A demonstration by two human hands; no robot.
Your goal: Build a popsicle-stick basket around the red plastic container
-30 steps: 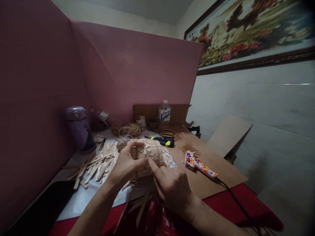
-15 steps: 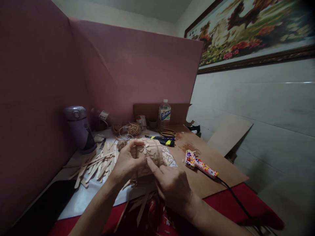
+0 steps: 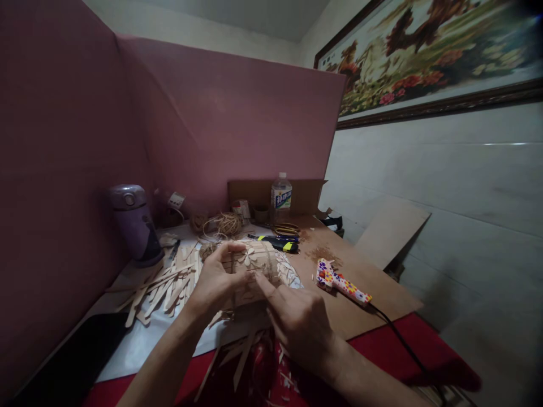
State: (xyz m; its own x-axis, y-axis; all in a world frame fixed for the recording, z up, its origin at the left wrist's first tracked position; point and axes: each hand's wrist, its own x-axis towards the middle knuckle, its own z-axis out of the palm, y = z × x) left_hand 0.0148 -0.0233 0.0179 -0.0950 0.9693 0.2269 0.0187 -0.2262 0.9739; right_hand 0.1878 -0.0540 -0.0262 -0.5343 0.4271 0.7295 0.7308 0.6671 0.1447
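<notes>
A small rounded piece made of wooden sticks (image 3: 257,264), with stick flowers glued on its side, is held above the table's near part. My left hand (image 3: 216,278) wraps round its left end, thumb on top. My right hand (image 3: 297,319) is at its lower right, forefinger stretched out and pressing on its side, the other fingers curled. A heap of loose flat wooden sticks (image 3: 165,287) lies to the left of my left hand.
A flower-patterned glue gun (image 3: 341,284) with a black cord lies on the brown cardboard sheet (image 3: 373,294) to the right. Behind are a yellow-black cutter (image 3: 275,242), a water bottle (image 3: 280,198), twine balls (image 3: 227,224) and a purple flask (image 3: 136,223). A black slab (image 3: 72,362) lies near left.
The stick piece has turned slightly in my hands, and my right forefinger has slid a little along its side. The view has shifted a bit to the right.
</notes>
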